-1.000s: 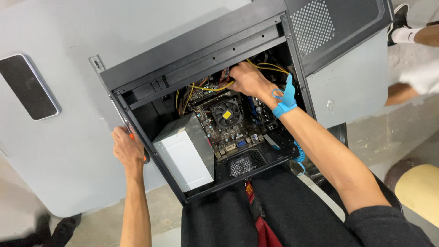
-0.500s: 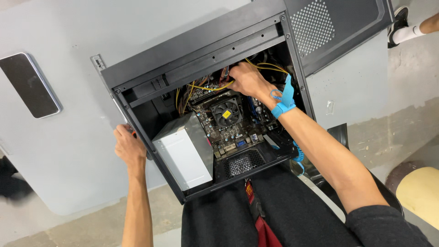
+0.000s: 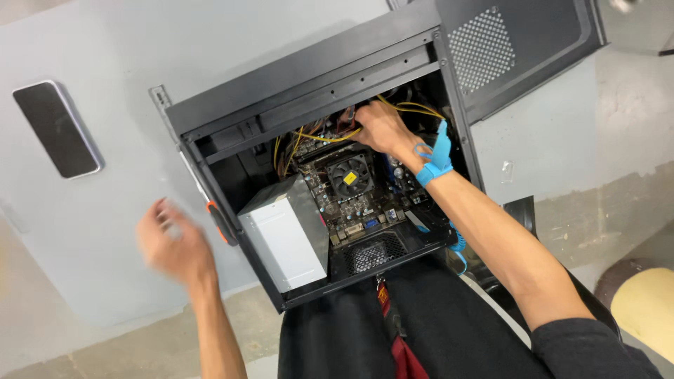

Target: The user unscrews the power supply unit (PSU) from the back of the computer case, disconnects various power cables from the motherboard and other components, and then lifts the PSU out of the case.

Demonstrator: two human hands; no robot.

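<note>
Reaching into 1 open PC case [image 3: 210,116], right hand [image 3: 379,128] among yellow cables [image 3: 330,137], left hand [image 3: 172,242] blurred

Black metal computer case [image 3: 309,91] with a dotted perforated side panel [image 3: 481,49]; yellow cables [image 3: 330,137], silver-grey power supply box [image 3: 288,238], bright blue wrist strap [image 3: 437,163], pale grey worktop [image 3: 105,231]

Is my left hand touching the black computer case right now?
Apart. The head view shows the left hand, motion-blurred, over the grey table, with a gap before the computer case edge.
</note>
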